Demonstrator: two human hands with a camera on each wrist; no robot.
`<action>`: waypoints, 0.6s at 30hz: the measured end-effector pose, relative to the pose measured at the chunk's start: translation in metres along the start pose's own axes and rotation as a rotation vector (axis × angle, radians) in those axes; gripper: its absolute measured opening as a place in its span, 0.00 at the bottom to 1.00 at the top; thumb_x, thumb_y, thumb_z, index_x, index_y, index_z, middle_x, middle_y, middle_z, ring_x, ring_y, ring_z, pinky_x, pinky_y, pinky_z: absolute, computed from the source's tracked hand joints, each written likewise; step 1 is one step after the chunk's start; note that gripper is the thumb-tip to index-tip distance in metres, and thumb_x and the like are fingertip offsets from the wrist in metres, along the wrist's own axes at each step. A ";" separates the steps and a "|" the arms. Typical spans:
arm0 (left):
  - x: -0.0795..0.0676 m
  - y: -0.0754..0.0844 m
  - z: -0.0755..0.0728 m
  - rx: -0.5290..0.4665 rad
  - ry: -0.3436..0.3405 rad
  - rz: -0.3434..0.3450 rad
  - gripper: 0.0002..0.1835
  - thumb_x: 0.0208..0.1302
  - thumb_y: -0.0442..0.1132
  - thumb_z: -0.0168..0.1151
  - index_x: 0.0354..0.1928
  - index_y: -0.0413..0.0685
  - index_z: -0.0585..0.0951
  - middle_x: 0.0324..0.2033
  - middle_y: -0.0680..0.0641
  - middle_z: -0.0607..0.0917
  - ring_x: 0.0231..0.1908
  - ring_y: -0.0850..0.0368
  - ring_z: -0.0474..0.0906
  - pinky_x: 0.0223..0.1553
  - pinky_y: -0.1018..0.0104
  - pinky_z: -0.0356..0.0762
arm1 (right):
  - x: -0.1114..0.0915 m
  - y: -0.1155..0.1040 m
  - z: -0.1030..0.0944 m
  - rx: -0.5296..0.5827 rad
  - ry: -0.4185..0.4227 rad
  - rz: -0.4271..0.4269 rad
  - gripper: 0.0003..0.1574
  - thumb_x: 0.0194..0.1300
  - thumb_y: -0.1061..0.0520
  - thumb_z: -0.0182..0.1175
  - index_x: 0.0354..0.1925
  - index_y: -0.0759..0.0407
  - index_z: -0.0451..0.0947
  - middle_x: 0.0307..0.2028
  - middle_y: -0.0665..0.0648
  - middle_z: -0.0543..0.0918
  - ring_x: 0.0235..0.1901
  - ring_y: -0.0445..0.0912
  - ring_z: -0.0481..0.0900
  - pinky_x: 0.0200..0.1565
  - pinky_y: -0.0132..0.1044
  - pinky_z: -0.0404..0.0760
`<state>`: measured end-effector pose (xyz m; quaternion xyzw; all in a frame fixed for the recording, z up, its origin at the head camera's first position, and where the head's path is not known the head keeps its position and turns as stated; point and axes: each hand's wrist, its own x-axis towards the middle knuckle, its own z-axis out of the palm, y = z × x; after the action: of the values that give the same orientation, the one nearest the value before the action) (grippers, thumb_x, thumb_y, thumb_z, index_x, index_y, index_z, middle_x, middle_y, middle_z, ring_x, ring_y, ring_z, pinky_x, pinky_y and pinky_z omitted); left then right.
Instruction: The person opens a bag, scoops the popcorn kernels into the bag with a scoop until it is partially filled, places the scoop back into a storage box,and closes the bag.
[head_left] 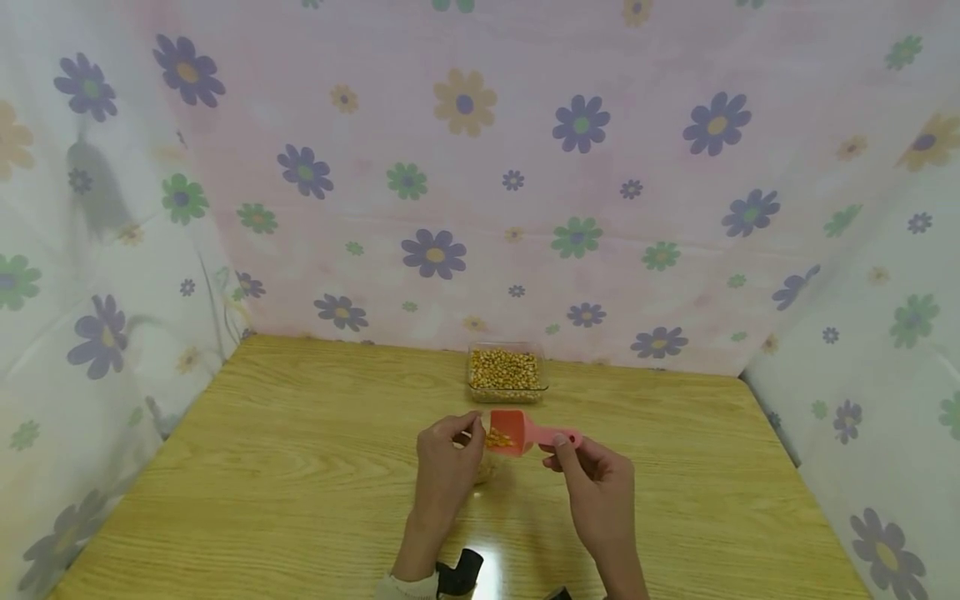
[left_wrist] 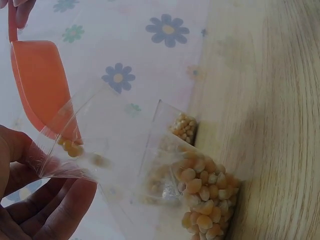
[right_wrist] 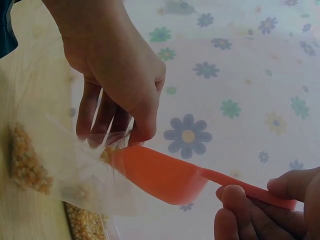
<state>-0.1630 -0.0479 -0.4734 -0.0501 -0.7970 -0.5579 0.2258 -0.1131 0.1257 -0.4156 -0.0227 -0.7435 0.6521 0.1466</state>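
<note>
My left hand (head_left: 446, 462) pinches the mouth of a clear plastic bag (left_wrist: 117, 200), which hangs below it with corn kernels (left_wrist: 210, 195) gathered at the bottom. My right hand (head_left: 600, 487) grips the handle of a red-orange scoop (head_left: 508, 432) between thumb and fingers. In the right wrist view the scoop (right_wrist: 160, 175) is tilted, its lip inside the bag's opening close to the left fingertips. Some kernels lie in the scoop, and in the left wrist view a few kernels (left_wrist: 72, 148) are at its lip, with a blurred one just beyond.
A clear rectangular container (head_left: 507, 396) full of corn kernels stands at the back of the wooden table (head_left: 315, 467), behind the hands. Flowered cloth (head_left: 465, 183) hangs behind the table and along both sides.
</note>
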 end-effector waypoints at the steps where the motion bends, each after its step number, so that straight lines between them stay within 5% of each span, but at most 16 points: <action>1: 0.000 0.000 0.000 0.000 -0.002 0.000 0.08 0.67 0.29 0.63 0.42 0.38 0.91 0.28 0.48 0.88 0.25 0.61 0.83 0.29 0.70 0.82 | 0.000 0.000 0.000 0.000 0.003 -0.002 0.13 0.74 0.62 0.60 0.40 0.69 0.88 0.34 0.63 0.90 0.27 0.42 0.87 0.38 0.35 0.87; 7: -0.001 0.000 -0.002 -0.001 -0.006 0.001 0.08 0.67 0.28 0.63 0.42 0.36 0.90 0.27 0.48 0.88 0.25 0.60 0.83 0.29 0.70 0.82 | -0.002 -0.002 0.001 0.005 0.027 -0.028 0.11 0.73 0.64 0.60 0.38 0.68 0.88 0.33 0.64 0.90 0.26 0.44 0.87 0.37 0.37 0.88; 18: 0.001 -0.001 -0.002 -0.007 0.015 0.000 0.08 0.66 0.27 0.63 0.41 0.37 0.91 0.27 0.47 0.89 0.25 0.60 0.83 0.28 0.70 0.82 | -0.004 -0.005 -0.001 0.006 0.085 -0.102 0.14 0.74 0.63 0.58 0.36 0.68 0.89 0.26 0.48 0.89 0.25 0.42 0.86 0.38 0.32 0.85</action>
<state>-0.1634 -0.0506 -0.4731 -0.0466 -0.7933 -0.5612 0.2314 -0.1083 0.1249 -0.4111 -0.0123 -0.7349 0.6443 0.2113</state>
